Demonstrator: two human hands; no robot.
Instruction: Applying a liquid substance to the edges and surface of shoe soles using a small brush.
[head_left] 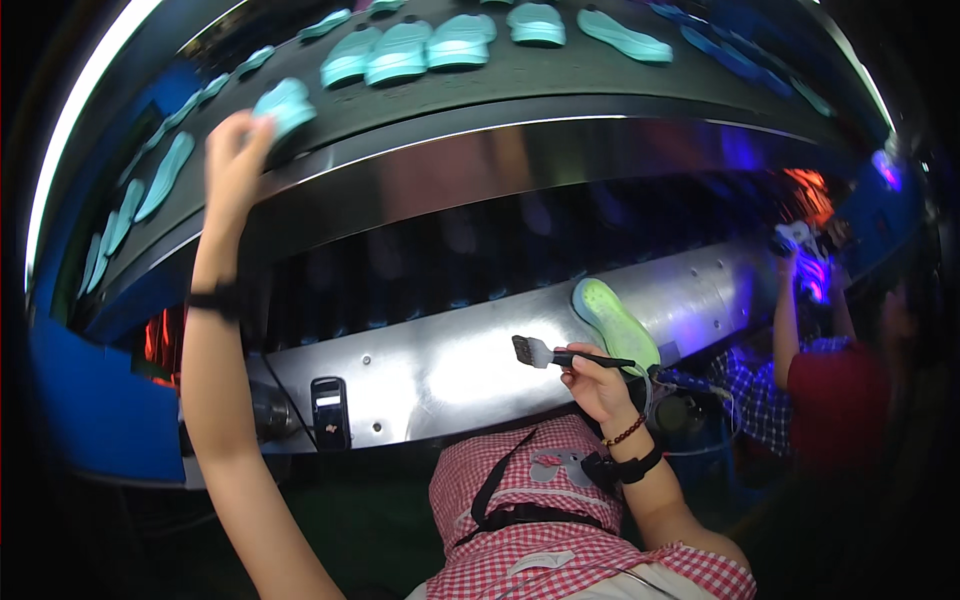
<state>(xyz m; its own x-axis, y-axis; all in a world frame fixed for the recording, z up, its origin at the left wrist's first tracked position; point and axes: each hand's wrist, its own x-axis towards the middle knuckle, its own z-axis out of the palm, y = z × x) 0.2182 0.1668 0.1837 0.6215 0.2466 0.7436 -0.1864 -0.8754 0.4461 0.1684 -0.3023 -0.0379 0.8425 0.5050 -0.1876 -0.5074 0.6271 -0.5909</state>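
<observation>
The person's left hand (pixel 238 150) is raised high to the upper conveyor belt (pixel 520 75), its fingers closed around the near end of a pale teal shoe sole (pixel 285 105) that lies at the belt's front edge. A dark band circles that wrist. More teal soles (pixel 430 45) lie on the same belt, some side by side near the middle, others strung out along the curve to the left and toward the far right.

The right hand (pixel 598 385) is held lower, in front of the long metal panel (pixel 450 370) below the belt. It is closed on the dark handle of a small brush (pixel 560 355), whose bristles point left and hang clear of the panel. A bead bracelet and a dark band sit on this wrist. Just above and behind the brush hand, a light green sole (pixel 612 322) leans tilted against the panel's upper edge; whether the fingers touch it cannot be told.

A small dark phone-like device (pixel 330 412) is fixed to the panel at lower left. A red-and-white checked apron (pixel 540 520) with a dark strap covers the person's lap. At the right, another person in a checked sleeve (pixel 750 385) raises a hand under purple light.
</observation>
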